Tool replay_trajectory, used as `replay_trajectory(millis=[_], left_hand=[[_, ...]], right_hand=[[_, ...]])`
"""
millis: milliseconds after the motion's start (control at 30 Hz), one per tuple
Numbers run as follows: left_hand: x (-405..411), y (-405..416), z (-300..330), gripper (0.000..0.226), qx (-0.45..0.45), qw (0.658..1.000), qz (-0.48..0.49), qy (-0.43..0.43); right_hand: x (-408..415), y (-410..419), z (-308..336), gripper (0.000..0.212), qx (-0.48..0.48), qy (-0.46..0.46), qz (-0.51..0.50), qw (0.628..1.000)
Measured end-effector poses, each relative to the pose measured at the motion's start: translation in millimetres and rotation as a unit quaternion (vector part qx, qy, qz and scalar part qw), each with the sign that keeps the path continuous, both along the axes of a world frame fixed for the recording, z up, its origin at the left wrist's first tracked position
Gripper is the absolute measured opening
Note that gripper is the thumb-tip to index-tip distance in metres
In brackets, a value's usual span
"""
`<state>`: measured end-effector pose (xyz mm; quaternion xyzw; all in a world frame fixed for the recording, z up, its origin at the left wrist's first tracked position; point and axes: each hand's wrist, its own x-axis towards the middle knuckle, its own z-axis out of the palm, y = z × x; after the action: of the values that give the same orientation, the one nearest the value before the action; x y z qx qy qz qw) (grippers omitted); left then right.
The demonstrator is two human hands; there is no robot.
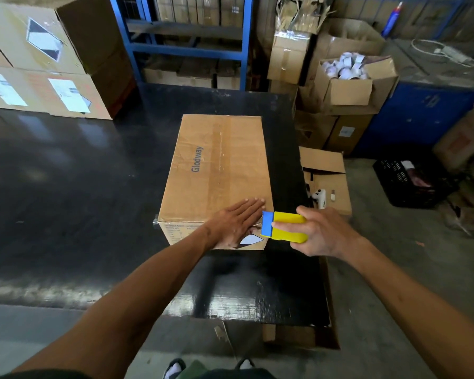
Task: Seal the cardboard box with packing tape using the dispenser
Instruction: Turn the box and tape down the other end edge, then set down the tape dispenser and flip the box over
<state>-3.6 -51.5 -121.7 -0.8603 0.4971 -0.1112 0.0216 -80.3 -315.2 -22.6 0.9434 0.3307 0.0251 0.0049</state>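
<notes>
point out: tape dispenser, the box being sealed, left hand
tape dispenser (288,227), head view, on its yellow body
cardboard box (219,165), head view, middle of its top face
left hand (237,221), head view, back of the hand, flat on the box

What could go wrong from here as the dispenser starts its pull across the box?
The left hand lies flat on the cardboard box at its near right corner, right beside the blue edge of the tape dispenser held in the right hand; the fingers could get nicked or taped over. The box sits close to the right edge of the black table, so a hard pull might slide it towards that edge. Old tape already runs along the top; a new strip may wrinkle over it.
</notes>
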Motion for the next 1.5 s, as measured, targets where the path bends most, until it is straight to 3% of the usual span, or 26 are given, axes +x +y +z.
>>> replay_trajectory(millis=[467, 667, 867, 1000, 1133, 1267, 1367, 1500], left_hand=[[1.8, 2.9, 3.7, 0.062, -0.031, 0.999, -0.018, -0.022], [-0.5, 2.5, 5.5, 0.06, -0.03, 0.999, -0.019, -0.025], [-1.5, 0.9, 6.0, 0.059, -0.038, 0.999, -0.016, -0.017], [0.0, -0.4, 1.2, 0.059, -0.038, 0.999, -0.011, -0.006], [-5.2, -11.7, 13.5, 0.064, -0.009, 0.999, 0.041, 0.023], [-19.1, -55.7, 29.4, 0.069, -0.064, 0.983, 0.161, 0.058], [-23.7, -74.6, 28.7, 0.07, -0.063, 0.965, 0.246, 0.071], [-16.2, -80.7, 34.8, 0.093, -0.08, 0.913, 0.355, 0.183]], right_hand=[[6.9, -53.6, 15.9, 0.061, -0.066, -0.032, 0.025, 0.997], [5.0, -30.6, -11.9, 0.066, -0.061, -0.054, 0.015, 0.997], [-5.7, -13.6, -27.2, 0.057, -0.071, -0.09, 0.006, 0.993], [-15.7, 8.1, -47.5, 0.051, -0.101, -0.05, -0.051, 0.992], [-12.3, 6.9, -46.4, 0.052, -0.1, -0.047, -0.068, 0.992], [-7.3, 6.7, -45.2, 0.055, -0.087, -0.061, -0.087, 0.991], [-10.2, 7.0, -46.2, 0.049, -0.033, -0.005, -0.145, 0.989], [-15.8, 2.7, -51.4, 0.048, 0.079, 0.101, -0.278, 0.952]])
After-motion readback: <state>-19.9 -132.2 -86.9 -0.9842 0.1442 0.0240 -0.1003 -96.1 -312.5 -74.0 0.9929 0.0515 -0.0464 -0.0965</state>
